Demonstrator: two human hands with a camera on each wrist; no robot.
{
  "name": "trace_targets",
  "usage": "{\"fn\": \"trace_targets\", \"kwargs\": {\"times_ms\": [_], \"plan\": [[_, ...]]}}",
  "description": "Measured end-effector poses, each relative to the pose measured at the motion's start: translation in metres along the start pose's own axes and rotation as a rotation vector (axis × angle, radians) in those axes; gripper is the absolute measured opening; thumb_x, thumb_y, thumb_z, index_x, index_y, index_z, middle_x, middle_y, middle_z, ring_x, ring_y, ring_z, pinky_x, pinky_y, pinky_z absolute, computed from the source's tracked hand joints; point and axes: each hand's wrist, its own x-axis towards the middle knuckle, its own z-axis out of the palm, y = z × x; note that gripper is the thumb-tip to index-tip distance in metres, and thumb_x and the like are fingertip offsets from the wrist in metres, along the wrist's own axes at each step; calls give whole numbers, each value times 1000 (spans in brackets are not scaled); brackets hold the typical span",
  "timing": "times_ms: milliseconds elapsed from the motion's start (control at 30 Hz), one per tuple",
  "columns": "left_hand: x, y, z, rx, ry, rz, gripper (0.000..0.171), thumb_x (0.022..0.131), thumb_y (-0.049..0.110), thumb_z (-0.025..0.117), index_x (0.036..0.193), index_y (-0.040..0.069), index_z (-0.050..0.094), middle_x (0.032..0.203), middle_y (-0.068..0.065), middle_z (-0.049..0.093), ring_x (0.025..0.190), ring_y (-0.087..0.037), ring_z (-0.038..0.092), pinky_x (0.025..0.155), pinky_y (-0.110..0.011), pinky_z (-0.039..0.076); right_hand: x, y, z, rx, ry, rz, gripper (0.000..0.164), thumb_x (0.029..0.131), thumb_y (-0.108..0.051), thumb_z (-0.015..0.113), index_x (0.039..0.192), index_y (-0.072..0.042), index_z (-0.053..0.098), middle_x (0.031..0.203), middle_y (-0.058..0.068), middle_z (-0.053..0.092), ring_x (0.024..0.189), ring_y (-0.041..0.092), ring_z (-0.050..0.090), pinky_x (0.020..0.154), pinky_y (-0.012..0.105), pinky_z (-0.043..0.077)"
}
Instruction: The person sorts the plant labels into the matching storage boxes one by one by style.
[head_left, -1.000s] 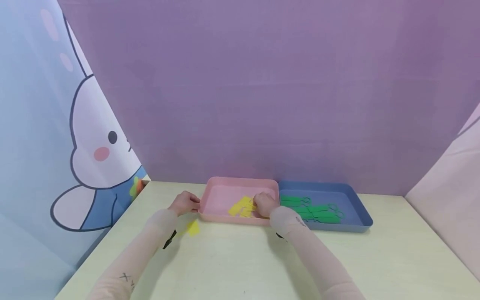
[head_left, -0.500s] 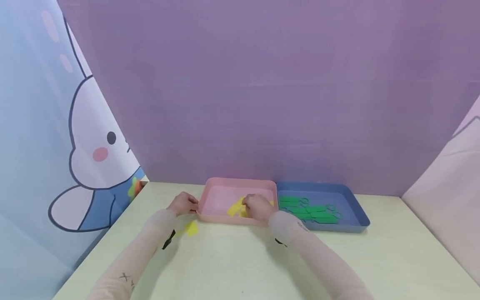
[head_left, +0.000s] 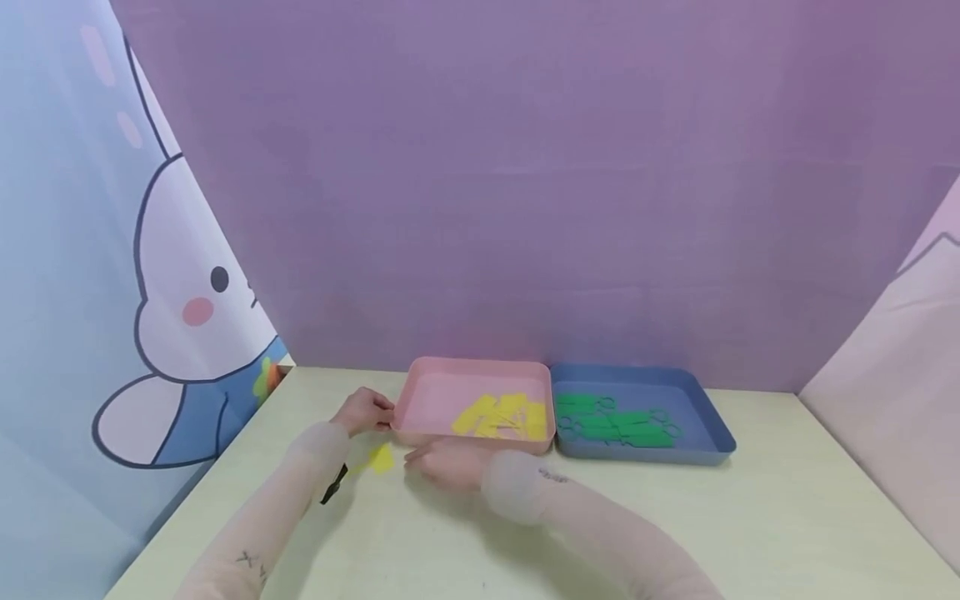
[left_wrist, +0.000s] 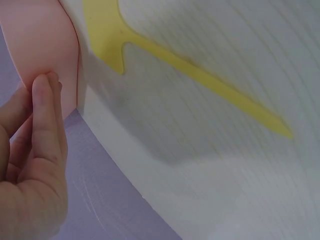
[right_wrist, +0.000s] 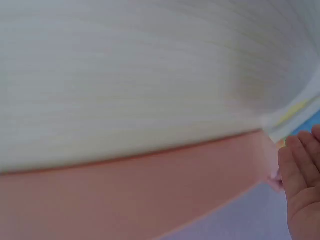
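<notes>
My left hand pinches the left wall of the pink tray between thumb and fingers, which the left wrist view shows up close. On the table just below that hand lies a yellow T-shaped plant label with a thin pointed stem. My right hand is over the table in front of the pink tray, fingers extended toward the label and apart from it. In the right wrist view its fingers look straight, with nothing held. Several more yellow plant labels lie in the pink tray's front right part.
A blue tray stands against the pink tray's right side, holding several flat green tags with ring ends. A purple curtain hangs behind the table. The pale table extends in front of both trays.
My right hand has left the pink tray's inside and moved left and toward me, over the tray's front wall. The yellow labels there are uncovered. My left hand stays at the tray.
</notes>
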Motion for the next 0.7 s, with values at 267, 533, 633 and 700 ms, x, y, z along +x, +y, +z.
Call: {"fn": "trace_targets", "kwargs": {"times_ms": [267, 533, 633, 700], "plan": [[-1, -1, 3, -26, -6, -16, 23, 84, 1, 60, 104, -10, 64, 91, -19, 68, 66, -13, 64, 65, -28, 55, 26, -6, 19, -59, -9, 30, 33, 92, -22, 53, 124, -27, 56, 127, -13, 56, 117, 2, 50, 96, 18, 40], [0, 3, 1, -10, -1, -34, 24, 85, 1, 59, 106, -10, 63, 92, -18, 68, 68, -12, 64, 66, -28, 55, 34, -9, 22, -125, -8, 32, 28, 90, -18, 56, 115, -30, 61, 120, -16, 59, 106, 1, 56, 88, 16, 45], [-1, 3, 0, -14, -7, -37, 24, 85, 1, 59, 105, -10, 63, 91, -18, 68, 67, -12, 63, 65, -27, 55, 35, -11, 24, -149, -2, 19, 26, 89, -17, 57, 111, -30, 63, 117, -16, 61, 103, 1, 58, 85, 15, 45], [-1, 1, -1, -13, -6, -28, 23, 85, 1, 59, 105, -10, 63, 90, -19, 68, 67, -12, 63, 65, -27, 55, 34, -11, 24, -153, 2, 9, 24, 89, -16, 56, 109, -29, 64, 115, -16, 61, 101, 1, 58, 83, 15, 46]]}}
